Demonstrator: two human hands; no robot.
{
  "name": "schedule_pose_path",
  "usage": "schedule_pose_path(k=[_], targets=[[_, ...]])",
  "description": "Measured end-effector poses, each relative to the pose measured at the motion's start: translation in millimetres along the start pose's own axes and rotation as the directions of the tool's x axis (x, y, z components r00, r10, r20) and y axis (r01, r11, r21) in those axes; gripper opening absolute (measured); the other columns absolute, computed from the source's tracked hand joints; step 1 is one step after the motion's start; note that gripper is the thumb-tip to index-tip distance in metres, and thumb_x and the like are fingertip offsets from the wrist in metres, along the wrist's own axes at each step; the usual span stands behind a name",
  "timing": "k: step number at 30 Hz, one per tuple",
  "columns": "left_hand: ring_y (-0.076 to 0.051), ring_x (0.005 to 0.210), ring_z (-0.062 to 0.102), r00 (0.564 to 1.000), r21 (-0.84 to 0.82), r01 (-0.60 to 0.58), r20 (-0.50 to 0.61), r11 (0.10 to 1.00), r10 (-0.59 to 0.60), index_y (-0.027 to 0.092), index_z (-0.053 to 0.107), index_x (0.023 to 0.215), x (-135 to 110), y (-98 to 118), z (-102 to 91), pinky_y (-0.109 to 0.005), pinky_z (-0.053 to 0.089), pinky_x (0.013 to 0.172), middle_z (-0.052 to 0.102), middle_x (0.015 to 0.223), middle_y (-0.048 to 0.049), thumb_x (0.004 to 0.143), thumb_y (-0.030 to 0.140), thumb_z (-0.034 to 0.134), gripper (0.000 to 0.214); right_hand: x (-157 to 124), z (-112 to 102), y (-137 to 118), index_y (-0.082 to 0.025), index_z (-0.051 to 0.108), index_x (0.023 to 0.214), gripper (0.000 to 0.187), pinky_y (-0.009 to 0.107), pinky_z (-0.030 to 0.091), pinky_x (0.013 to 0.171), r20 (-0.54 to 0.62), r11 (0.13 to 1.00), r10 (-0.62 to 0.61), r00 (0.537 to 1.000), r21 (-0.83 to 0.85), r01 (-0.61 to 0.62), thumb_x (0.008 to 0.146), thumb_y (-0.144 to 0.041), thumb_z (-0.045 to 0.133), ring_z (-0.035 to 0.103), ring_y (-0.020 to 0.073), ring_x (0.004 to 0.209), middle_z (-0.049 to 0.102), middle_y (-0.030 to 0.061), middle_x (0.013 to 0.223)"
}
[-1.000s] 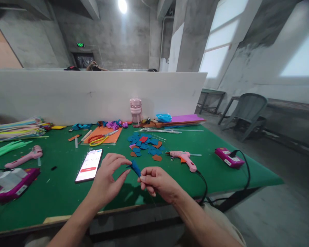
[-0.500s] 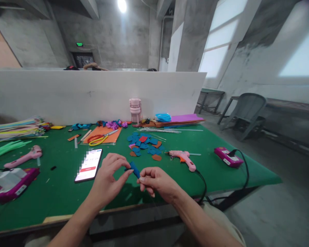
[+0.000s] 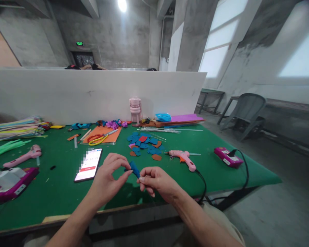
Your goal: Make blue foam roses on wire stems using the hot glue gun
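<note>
The left hand (image 3: 111, 175) and the right hand (image 3: 157, 180) meet above the near edge of a green-covered table (image 3: 67, 192), sharing a rolled blue piece (image 3: 134, 168). The left thumb and index finger pinch its left edge; the right thumb and fingers close on its near, narrow end. The piece is tilted and held clear of the tabletop. Just beyond it lie scattered cut pieces (image 3: 152, 150), mostly blue, with some brown and one red. Right of these rests a pink glue gun (image 3: 184, 157), its nozzle toward them; farther right stands a purple power box (image 3: 224, 156) with a black plug inserted. Left of the left hand lies a lit phone (image 3: 89, 168). Farther off, scissors (image 3: 100, 138) with red and yellow handles rest on an orange sheet (image 3: 101, 130), and a pink bottle (image 3: 135, 110) stands before a white partition (image 3: 67, 96).
</note>
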State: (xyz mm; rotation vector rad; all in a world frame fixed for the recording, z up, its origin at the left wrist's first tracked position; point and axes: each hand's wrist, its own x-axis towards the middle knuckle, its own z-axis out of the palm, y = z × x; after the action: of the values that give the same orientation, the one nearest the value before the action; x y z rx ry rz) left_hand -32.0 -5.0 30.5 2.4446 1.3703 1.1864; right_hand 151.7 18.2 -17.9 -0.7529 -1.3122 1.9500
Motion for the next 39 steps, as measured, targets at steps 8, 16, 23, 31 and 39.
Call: schedule_pose_path(k=[8,16,23,31,39], targets=[[-0.019,0.088,0.051,0.989,0.077,-0.14,-0.046,0.987,0.144,0.02,0.058,0.083,-1,1,-1.8,-0.034,0.042,0.077,0.057,0.088,-0.0043,0.078,0.016,0.058,0.007,1,-1,1,-0.013,0.053,0.071,0.022,0.012,0.031,0.031,0.029,0.999,-0.017,0.999,0.049,0.015,0.07,-0.03,0.067,0.039,0.0013,0.034,0.062,-0.0008,0.059],[-0.02,0.092,0.051,0.942,0.192,-0.208,-0.226,0.959,0.249,0.022,0.058,0.088,-3,4,-3.9,-0.037,0.044,0.08,0.056,0.096,-0.0053,0.073,0.008,0.06,0.021,-2,-2,-4,-0.014,0.052,0.076,0.023,0.013,0.033,0.037,0.066,0.991,-0.132,0.989,0.028,0.13,0.073,-0.032,0.066,0.042,0.0017,0.037,0.063,-0.0008,0.063],[-0.02,0.091,0.054,0.906,0.211,-0.265,-0.28,0.941,0.318,0.022,0.06,0.084,-5,6,-7.3,-0.037,0.045,0.079,0.061,0.092,-0.0049,0.072,0.004,0.058,0.022,-6,-1,-9,-0.014,0.053,0.078,0.026,0.014,0.032,0.037,0.108,0.986,-0.139,0.984,-0.072,0.147,0.075,-0.039,0.063,0.039,0.0017,0.039,0.061,-0.0007,0.066],[-0.02,0.093,0.053,0.905,0.192,-0.272,-0.281,0.943,0.318,0.026,0.062,0.084,-9,5,-9.6,-0.037,0.045,0.08,0.062,0.096,-0.0043,0.072,0.005,0.059,0.023,-5,-2,-12,-0.016,0.055,0.077,0.025,0.017,0.038,0.044,0.102,0.945,-0.214,0.972,-0.23,0.232,0.078,-0.04,0.059,0.043,0.0046,0.045,0.057,-0.0006,0.068],[-0.019,0.089,0.055,0.975,-0.356,0.161,-0.088,0.921,-0.205,0.02,0.059,0.079,-5,7,-13.8,-0.031,0.043,0.077,0.06,0.09,-0.0045,0.082,0.021,0.049,0.011,-10,-5,-15,-0.018,0.059,0.082,0.012,0.022,0.041,0.056,0.028,0.698,-0.459,0.888,-0.606,0.38,0.084,-0.026,0.05,0.05,0.0097,0.056,0.056,-0.0002,0.067]])
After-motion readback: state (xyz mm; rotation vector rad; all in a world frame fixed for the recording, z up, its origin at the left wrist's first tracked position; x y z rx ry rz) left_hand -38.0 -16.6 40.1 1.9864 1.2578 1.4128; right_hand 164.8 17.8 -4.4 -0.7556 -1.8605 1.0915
